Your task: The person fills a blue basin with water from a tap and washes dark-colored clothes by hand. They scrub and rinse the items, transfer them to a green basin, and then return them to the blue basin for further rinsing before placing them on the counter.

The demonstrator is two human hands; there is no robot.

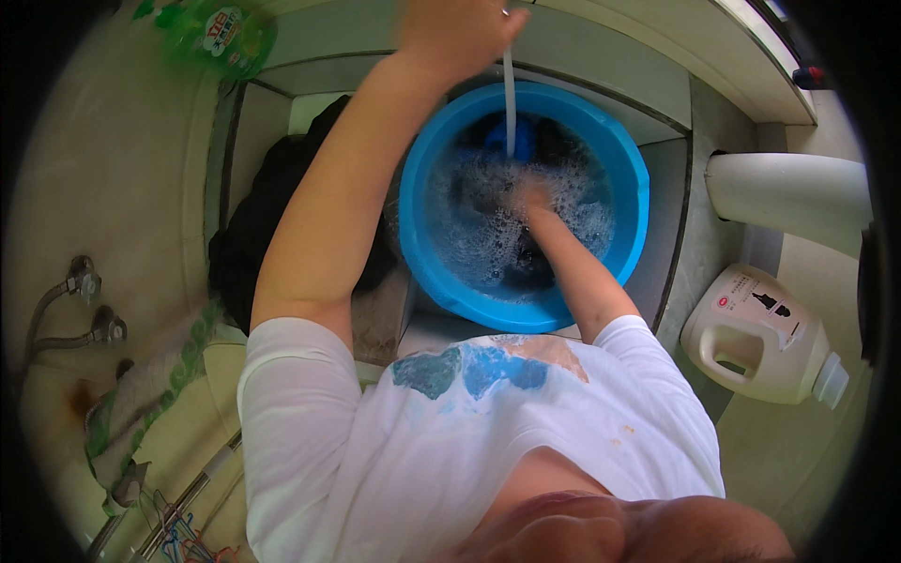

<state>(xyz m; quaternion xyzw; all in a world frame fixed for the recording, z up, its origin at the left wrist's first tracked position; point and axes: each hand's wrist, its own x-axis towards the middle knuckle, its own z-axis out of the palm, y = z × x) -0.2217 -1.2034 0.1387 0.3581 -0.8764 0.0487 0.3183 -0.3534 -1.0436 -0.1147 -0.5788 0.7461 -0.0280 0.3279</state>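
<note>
My left hand (461, 32) is raised at the top edge of the view, beside the upper end of a thin stream of running water (509, 98). Its fingers are partly cut off and blurred, and whether it grips a tap does not show. The water falls into a round blue plastic basin (443, 299). Inside, dark cloth (552, 137) with a bright blue part (512, 139) lies in sudsy water (486, 239). My right hand (533, 197) is in the suds near the basin's middle, blurred, its fingers hidden, so its hold cannot be told.
Dark fabric (267, 204) is heaped left of the basin. A green detergent bottle (236, 35) is at upper left. Rightward are a white pipe (781, 190) and a beige detergent jug (753, 334). Two wall valves (84, 278) and several wire hangers (186, 538) are at left.
</note>
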